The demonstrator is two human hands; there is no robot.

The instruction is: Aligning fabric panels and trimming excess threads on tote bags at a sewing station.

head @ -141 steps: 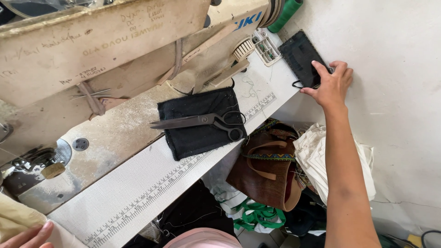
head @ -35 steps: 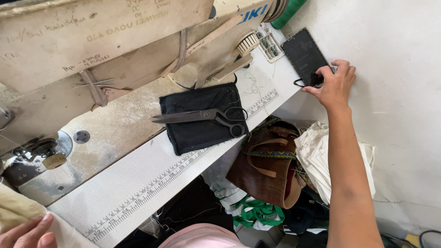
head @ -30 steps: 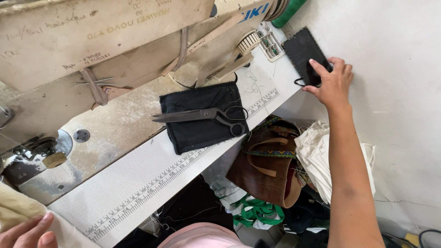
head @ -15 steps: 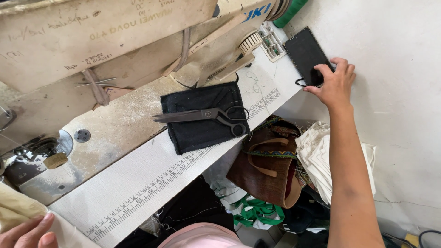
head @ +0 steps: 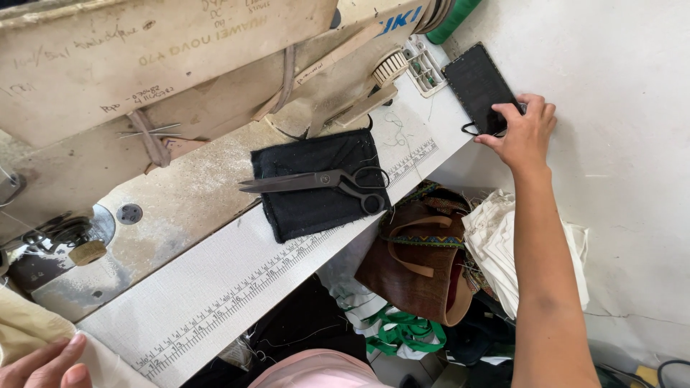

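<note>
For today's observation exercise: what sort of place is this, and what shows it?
Probably a sewing workshop: a worn industrial sewing machine, tailor's scissors on black cloth, and a ruler strip along the table edge.

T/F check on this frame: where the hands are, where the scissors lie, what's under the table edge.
1. The right hand touches the black phone at the table's far end. True.
2. The scissors lie on a white cloth. False: they rest on a black fabric piece.
3. The left hand holds the scissors. False: it rests on cream fabric, far from them.
4. A brown bag sits below the table edge, beside white cloth. True.
</note>
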